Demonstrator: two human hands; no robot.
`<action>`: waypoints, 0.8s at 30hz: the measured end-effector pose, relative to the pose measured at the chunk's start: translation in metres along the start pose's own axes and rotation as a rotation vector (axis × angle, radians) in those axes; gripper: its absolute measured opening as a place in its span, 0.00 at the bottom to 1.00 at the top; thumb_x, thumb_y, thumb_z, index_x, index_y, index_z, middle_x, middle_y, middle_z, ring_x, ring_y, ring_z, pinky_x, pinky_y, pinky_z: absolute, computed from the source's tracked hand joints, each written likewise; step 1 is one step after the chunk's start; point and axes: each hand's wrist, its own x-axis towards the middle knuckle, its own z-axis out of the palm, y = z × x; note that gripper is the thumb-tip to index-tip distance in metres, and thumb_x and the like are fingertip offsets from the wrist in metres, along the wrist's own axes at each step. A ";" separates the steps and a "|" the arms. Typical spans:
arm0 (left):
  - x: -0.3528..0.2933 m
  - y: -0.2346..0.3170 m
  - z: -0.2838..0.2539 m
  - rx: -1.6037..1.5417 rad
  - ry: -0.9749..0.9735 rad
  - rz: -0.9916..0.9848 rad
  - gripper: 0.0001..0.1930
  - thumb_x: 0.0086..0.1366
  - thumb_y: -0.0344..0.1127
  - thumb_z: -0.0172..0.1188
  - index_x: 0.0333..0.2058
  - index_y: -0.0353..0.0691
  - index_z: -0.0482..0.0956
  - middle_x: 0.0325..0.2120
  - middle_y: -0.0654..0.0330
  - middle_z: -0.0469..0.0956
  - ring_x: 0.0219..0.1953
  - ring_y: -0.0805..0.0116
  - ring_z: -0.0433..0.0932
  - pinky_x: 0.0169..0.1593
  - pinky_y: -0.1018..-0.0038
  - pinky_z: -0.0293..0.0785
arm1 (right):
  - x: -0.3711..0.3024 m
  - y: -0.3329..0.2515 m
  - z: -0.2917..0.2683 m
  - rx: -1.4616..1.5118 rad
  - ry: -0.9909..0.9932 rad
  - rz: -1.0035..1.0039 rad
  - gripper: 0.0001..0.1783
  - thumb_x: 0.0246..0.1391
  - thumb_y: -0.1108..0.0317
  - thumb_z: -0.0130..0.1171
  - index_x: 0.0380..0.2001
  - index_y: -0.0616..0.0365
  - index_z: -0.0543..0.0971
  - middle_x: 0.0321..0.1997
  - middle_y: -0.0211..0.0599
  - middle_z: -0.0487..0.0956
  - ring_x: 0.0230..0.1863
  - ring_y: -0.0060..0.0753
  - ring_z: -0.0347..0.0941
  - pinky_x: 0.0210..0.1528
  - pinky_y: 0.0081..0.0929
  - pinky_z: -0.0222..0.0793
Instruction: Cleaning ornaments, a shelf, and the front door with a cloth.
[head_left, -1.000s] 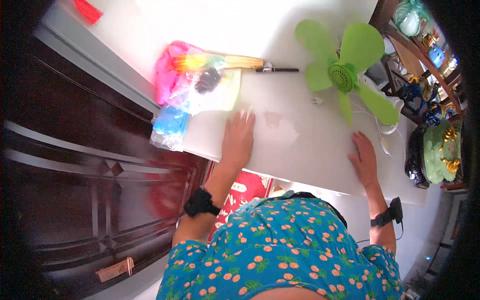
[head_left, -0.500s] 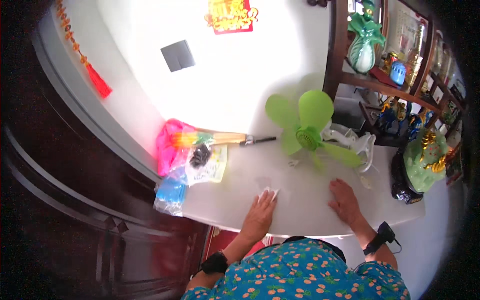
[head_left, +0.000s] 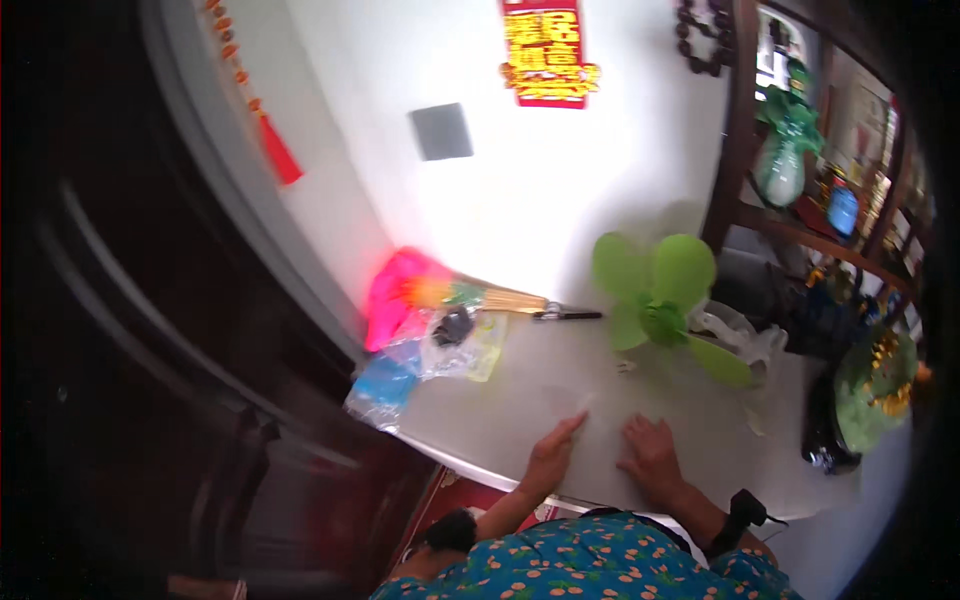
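My left hand point(head_left: 552, 455) is turned on its side over the white tabletop point(head_left: 480, 410), its fingers pressed together around a white tissue. Only a faint pale edge of the tissue shows by the fingertips; the rest is hidden. A short way to the right, my right hand point(head_left: 650, 458) rests palm down on the table, fingers apart and slightly bent, with nothing in it. Beyond both hands stands a small fan with green blades point(head_left: 683, 275) and a white body point(head_left: 735, 330) behind them.
At the table's left end lie a pink bag point(head_left: 395, 300), a blue plastic-wrapped pack point(head_left: 383, 385), clear packaging point(head_left: 435, 350) and a wooden-handled brush-like thing point(head_left: 510, 300). A green ornament on a dark base point(head_left: 870, 395) stands at the right, below a dark display shelf point(head_left: 790, 225).
The view has shifted, so the scene sits lower and further right. My left hand has rolled from flat onto its side, covering most of the tissue. My hands are now closer together.
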 end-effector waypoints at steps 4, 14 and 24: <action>-0.010 0.021 0.006 -0.583 -0.035 -0.116 0.24 0.64 0.26 0.37 0.60 0.39 0.63 0.58 0.57 0.65 0.58 0.68 0.64 0.62 0.75 0.55 | 0.025 -0.051 0.007 0.687 0.032 0.266 0.39 0.40 0.68 0.63 0.57 0.63 0.61 0.56 0.55 0.66 0.55 0.50 0.67 0.54 0.41 0.67; -0.038 0.011 0.001 -0.430 0.163 -0.240 0.40 0.59 0.30 0.56 0.66 0.38 0.43 0.55 0.53 0.66 0.55 0.65 0.66 0.59 0.72 0.62 | 0.040 -0.054 0.046 0.672 0.051 0.297 0.22 0.35 0.78 0.58 0.40 0.62 0.68 0.36 0.41 0.70 0.37 0.38 0.73 0.38 0.31 0.73; -0.060 0.005 -0.023 -0.518 0.444 -0.547 0.13 0.60 0.25 0.47 0.43 0.31 0.71 0.25 0.60 0.74 0.18 0.74 0.76 0.18 0.79 0.72 | 0.057 -0.034 0.030 0.450 -0.003 0.199 0.17 0.32 0.79 0.53 0.33 0.62 0.72 0.37 0.44 0.70 0.38 0.41 0.69 0.42 0.34 0.67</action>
